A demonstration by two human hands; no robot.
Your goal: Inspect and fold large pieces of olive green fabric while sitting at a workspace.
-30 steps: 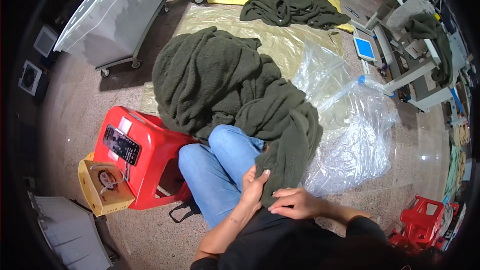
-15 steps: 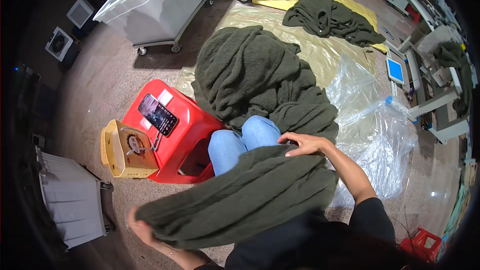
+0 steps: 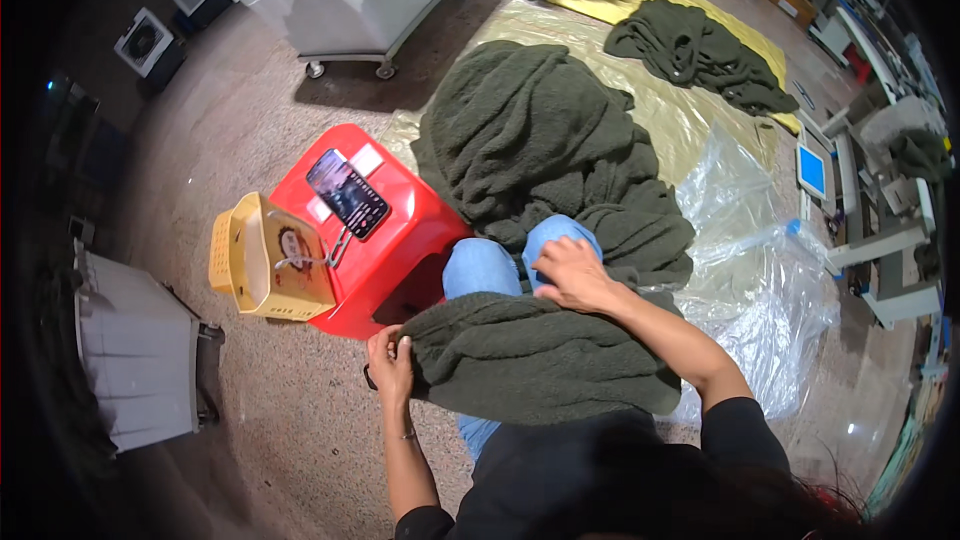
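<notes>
A dark green fleece cloth [image 3: 530, 365] lies across my lap in loose folds. At its left end my left hand [image 3: 392, 360] is closed on the edge. A small black loop [image 3: 370, 377] sticks out beside that hand; what it belongs to is hidden. My right hand [image 3: 573, 278] hovers by my right knee, just above the cloth's far edge, its fingers bent and apart with nothing visible in them. Beyond my knees a big heap of the same dark green fleece [image 3: 540, 140] rests on plastic sheeting.
To the left stands a red plastic stool [image 3: 410, 210] bearing a phone [image 3: 348, 194]; a yellow basket [image 3: 255, 265] hangs at its side. Grey wheeled bins [image 3: 350, 5] stand behind and at left. Clear plastic film [image 3: 750, 310] and a machine frame [image 3: 875, 250] are at right.
My left hand has come inward and up with the cloth's left end, and the cloth is bunched shorter. My right hand has lifted slightly off the cloth's edge toward my knee.
</notes>
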